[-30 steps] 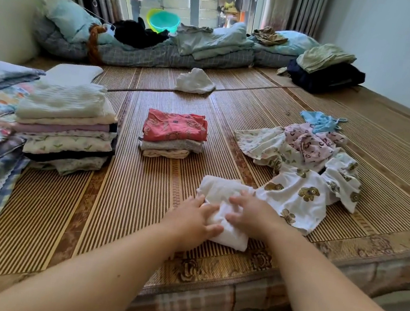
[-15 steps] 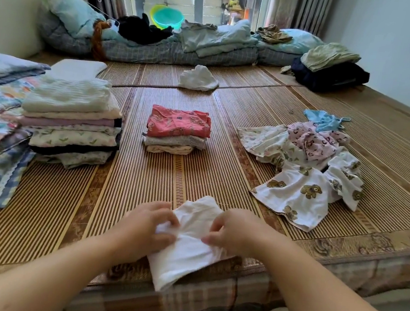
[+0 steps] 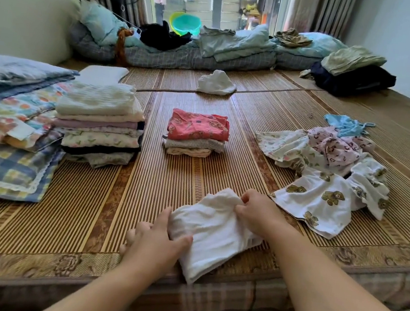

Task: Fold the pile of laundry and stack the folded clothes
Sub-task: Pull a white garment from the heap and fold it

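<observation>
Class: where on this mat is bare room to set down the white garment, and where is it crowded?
Bare mat lies between the tall stack and the red-topped stack, and in front of both. Crowded: the loose pile right, blankets left.

Garment at near edge of mat, left hand and right hand at its ends, small folded stack behind it, tall folded stack left, quilts further left, unfolded pile right, bedding along far edge
</observation>
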Demonstrator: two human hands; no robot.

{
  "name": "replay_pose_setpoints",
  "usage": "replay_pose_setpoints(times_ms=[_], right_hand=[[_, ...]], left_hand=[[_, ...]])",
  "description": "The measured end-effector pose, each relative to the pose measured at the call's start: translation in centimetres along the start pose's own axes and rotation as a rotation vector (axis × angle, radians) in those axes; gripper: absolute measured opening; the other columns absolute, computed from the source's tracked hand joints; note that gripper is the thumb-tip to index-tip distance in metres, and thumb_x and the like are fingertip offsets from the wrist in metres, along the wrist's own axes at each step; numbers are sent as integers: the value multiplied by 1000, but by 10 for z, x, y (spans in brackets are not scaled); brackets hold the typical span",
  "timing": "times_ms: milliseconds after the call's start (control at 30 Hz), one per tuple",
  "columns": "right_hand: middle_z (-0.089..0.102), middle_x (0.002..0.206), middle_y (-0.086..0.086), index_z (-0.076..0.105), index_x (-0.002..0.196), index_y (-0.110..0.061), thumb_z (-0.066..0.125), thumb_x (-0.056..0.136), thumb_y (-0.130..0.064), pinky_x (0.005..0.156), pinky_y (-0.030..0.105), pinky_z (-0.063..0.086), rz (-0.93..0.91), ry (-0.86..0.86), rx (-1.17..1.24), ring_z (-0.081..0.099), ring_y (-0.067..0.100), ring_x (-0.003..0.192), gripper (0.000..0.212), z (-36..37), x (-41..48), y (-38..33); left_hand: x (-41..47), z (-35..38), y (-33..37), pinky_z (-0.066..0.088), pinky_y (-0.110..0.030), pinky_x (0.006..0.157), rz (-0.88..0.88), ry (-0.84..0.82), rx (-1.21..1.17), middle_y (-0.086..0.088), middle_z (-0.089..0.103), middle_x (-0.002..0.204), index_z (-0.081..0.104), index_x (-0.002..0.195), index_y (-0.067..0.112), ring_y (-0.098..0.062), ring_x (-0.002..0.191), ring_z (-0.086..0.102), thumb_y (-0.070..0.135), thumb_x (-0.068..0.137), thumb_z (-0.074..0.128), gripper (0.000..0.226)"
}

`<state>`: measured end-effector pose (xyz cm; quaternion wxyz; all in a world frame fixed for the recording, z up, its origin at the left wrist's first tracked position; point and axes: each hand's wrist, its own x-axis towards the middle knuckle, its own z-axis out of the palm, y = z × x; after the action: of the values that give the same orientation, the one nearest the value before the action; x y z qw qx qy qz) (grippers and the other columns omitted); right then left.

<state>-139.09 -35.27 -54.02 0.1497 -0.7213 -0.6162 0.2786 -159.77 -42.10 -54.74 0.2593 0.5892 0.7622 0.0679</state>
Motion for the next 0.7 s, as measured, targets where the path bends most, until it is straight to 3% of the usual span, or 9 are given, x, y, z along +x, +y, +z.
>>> replay_pose_setpoints(times_ms=[67, 133, 200, 300, 400, 467, 533, 600, 700], right_hand=[[59, 112, 3, 51, 116, -15, 61, 91, -36, 53, 23, 40, 36, -52, 13, 56, 16, 86, 34, 5, 0, -1], [59, 109, 3, 51, 113, -12, 73, 81, -40, 50, 24, 44, 95, -122, 58, 58, 18, 86, 48, 7, 0, -5], [62, 99, 3, 57, 105, -9, 79, 75, -35, 51, 29, 51, 136, -177, 65, 61, 20, 84, 45, 10, -1, -7], [65, 91, 6, 65, 92, -10, 73, 80, -31, 57, 28, 49, 115, -162, 83, 62, 20, 81, 26, 11, -3, -6], [65, 98, 9, 63, 97, -8, 65, 84, -25, 63, 32, 51, 88, -73, 209, 59, 19, 79, 21, 6, -3, 1], [60, 116, 6, 50, 126, -14, 64, 85, -18, 66, 34, 54, 75, -61, 292, 59, 19, 85, 44, 0, -6, 7], [55, 124, 5, 26, 148, -33, 61, 84, -7, 55, 25, 48, 12, -140, 267, 57, 17, 77, 78, -5, -11, 14], [55, 120, 2, 34, 145, -39, 58, 83, 3, 55, 20, 47, -32, -258, 276, 57, 16, 73, 78, -8, -16, 17], [55, 117, 0, 50, 138, -28, 62, 80, 7, 61, 21, 53, 6, -295, 327, 62, 18, 80, 68, -12, -13, 18]], left_hand=[[-1, -2, 3, 44, -38, 94, 20, -53, -44, -1, 45, 137, 5, 147, 46, -20, 111, 49, 66, 83, 49, 80], [0, -3, 8, 52, -34, 84, 47, -95, -141, 4, 49, 139, 1, 150, 42, -12, 94, 58, 59, 86, 54, 84], [1, -2, 13, 53, -33, 84, 62, -94, -182, 3, 46, 143, -4, 151, 38, -13, 95, 61, 52, 87, 58, 90], [3, 2, 19, 49, -29, 85, 90, -87, -350, 1, 37, 151, -8, 150, 40, -18, 106, 60, 38, 88, 63, 94], [8, 5, 16, 55, -39, 88, 64, -171, -841, -1, 42, 145, 10, 147, 50, -22, 101, 64, 19, 86, 67, 89], [15, 4, 18, 56, -45, 86, 43, -229, -1019, -2, 45, 142, 29, 143, 50, -22, 100, 65, 14, 86, 64, 76], [19, 1, 22, 59, -34, 80, 57, -247, -874, -2, 40, 146, 44, 137, 44, -19, 97, 63, 11, 89, 59, 60], [26, -3, 27, 55, -21, 67, 78, -242, -695, -3, 34, 150, 53, 133, 38, -15, 90, 61, 5, 89, 55, 54], [43, -12, 29, 55, -22, 62, 148, -284, -562, -5, 38, 144, 50, 137, 35, -16, 79, 61, 1, 87, 53, 60]])
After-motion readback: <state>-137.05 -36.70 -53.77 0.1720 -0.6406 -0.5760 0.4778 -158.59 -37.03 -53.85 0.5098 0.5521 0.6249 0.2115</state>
